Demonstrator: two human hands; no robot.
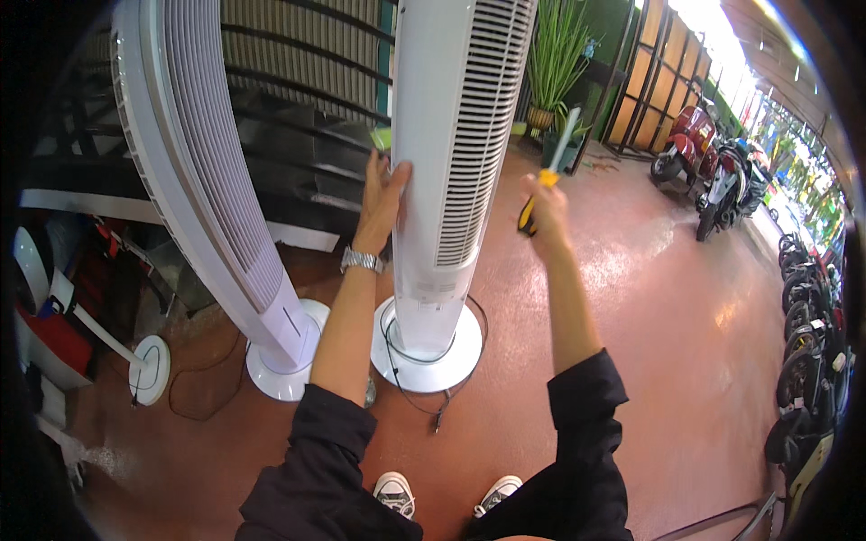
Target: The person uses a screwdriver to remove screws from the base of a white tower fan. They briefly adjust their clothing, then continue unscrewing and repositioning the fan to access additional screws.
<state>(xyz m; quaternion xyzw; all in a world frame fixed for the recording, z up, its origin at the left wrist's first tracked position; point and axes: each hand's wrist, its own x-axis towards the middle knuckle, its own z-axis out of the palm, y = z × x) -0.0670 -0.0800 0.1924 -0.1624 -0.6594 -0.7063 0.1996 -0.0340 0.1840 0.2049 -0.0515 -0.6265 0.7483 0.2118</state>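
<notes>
A tall white tower fan [428, 180] stands upright in front of me on its round white base, its slatted grille on the right side. My left hand [382, 200], with a metal watch at the wrist, grips the fan's left edge, thumb against the casing. Just above those fingertips is a small yellow-green piece [382, 138]; whether my fingers touch it I cannot tell. To the right of the fan, my right hand [547, 212] is closed around a screwdriver [527, 216] with a yellow and black handle, its pale shaft pointing up and clear of the fan.
A second tower fan [221, 162] stands at the left, beside a white stand with a round base [152, 370]. A power cord [439, 417] lies around the middle fan's base. Potted grass [555, 63], scooters [699, 144] and a row of bicycles [803, 316] stand farther right.
</notes>
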